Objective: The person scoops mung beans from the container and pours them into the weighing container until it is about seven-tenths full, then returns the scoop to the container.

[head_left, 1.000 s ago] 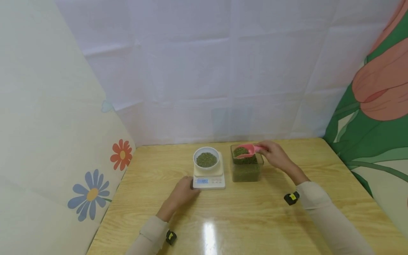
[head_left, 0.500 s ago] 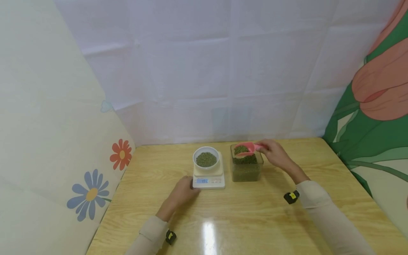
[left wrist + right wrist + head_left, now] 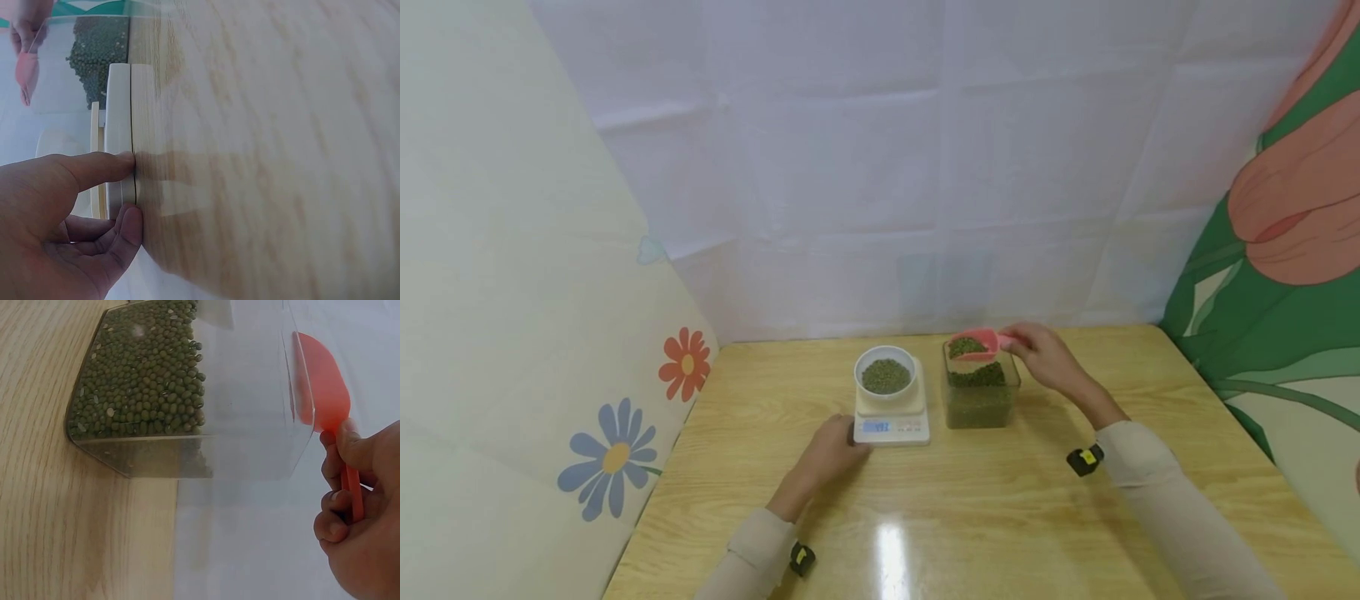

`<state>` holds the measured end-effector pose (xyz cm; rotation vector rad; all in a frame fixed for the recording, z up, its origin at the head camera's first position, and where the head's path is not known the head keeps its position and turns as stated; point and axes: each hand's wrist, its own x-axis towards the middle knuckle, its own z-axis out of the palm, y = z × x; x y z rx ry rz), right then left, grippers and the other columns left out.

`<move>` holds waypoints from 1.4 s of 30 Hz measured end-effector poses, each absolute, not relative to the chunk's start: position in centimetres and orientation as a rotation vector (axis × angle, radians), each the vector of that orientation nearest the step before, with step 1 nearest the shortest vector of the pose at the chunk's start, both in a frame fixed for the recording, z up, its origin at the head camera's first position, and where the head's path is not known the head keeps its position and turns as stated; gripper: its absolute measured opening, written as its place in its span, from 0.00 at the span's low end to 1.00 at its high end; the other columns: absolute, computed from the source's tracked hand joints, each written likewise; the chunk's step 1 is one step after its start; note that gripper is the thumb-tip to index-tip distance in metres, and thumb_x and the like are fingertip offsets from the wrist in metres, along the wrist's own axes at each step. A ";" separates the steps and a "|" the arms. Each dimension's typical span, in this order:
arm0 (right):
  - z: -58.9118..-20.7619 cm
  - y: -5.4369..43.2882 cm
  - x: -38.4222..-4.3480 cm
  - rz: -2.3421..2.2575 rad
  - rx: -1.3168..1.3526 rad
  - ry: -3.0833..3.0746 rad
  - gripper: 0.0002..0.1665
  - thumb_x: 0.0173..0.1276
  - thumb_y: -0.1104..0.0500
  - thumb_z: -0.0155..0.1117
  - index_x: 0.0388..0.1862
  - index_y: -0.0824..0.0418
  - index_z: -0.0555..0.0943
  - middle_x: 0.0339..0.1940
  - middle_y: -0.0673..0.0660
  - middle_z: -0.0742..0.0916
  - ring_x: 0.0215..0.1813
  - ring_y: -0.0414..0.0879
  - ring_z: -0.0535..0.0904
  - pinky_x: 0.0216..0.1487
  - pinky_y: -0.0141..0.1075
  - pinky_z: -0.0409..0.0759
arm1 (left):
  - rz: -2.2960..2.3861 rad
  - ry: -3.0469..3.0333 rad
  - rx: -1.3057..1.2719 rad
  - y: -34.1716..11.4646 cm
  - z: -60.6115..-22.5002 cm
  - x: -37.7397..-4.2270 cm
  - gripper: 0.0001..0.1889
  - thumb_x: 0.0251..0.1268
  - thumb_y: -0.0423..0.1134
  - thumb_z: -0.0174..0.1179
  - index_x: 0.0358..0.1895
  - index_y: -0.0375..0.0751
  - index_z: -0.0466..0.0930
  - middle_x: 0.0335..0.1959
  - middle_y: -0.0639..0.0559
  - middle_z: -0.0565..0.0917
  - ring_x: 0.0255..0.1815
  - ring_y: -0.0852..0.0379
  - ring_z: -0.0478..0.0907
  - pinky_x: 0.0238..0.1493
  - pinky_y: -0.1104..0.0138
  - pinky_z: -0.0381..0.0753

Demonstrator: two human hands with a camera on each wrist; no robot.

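Observation:
My right hand (image 3: 1047, 360) grips the handle of a pink scoop (image 3: 325, 381), which carries green mung beans (image 3: 966, 347) over the mouth of a clear square container (image 3: 977, 410). In the right wrist view, more mung beans (image 3: 140, 381) partly fill that container, and the fingers curl round the handle. To its left stands a white kitchen scale (image 3: 913, 432) with a lit blue display. A white bowl (image 3: 885, 354) with beans in it sits on the scale's platform. My left hand (image 3: 69, 219) holds the scale's near left corner between thumb and bent fingers.
All of it rests on a wood-grain table (image 3: 970, 517). A white sheet (image 3: 835, 167) hangs along the back edge. Flower-printed panels border the left and right sides. A black device (image 3: 1084, 460) is at the right wrist, another (image 3: 802, 559) at the left.
The right hand has raised the scoop slightly, from among the beans up to the container's rim. The digits on the scale's display changed, then held. The left hand stayed in place.

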<state>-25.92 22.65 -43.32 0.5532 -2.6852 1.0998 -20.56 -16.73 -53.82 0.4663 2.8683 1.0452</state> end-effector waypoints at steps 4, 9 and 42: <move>-42.9 22.3 -25.9 1.102 0.555 -2.683 0.20 0.85 0.57 0.56 0.62 0.71 0.82 0.56 0.72 0.86 0.56 0.67 0.83 0.58 0.63 0.82 | 1.060 2.857 0.462 -16.7 -53.8 -20.5 0.17 0.64 0.37 0.73 0.55 0.37 0.87 0.41 0.47 0.87 0.41 0.55 0.77 0.48 0.57 0.86; -42.6 21.6 -26.1 1.105 0.565 -2.669 0.19 0.85 0.58 0.57 0.61 0.71 0.82 0.57 0.71 0.87 0.56 0.66 0.84 0.57 0.61 0.83 | 1.063 2.853 0.456 -16.7 -53.9 -20.5 0.18 0.64 0.37 0.73 0.56 0.37 0.87 0.42 0.47 0.87 0.42 0.55 0.78 0.49 0.56 0.86; -42.0 16.9 -27.8 1.132 0.698 -2.658 0.15 0.82 0.61 0.60 0.58 0.70 0.84 0.52 0.68 0.88 0.54 0.62 0.83 0.56 0.58 0.84 | 1.049 2.875 0.469 -16.6 -53.8 -20.5 0.20 0.66 0.38 0.73 0.58 0.35 0.86 0.45 0.45 0.88 0.46 0.53 0.80 0.55 0.52 0.87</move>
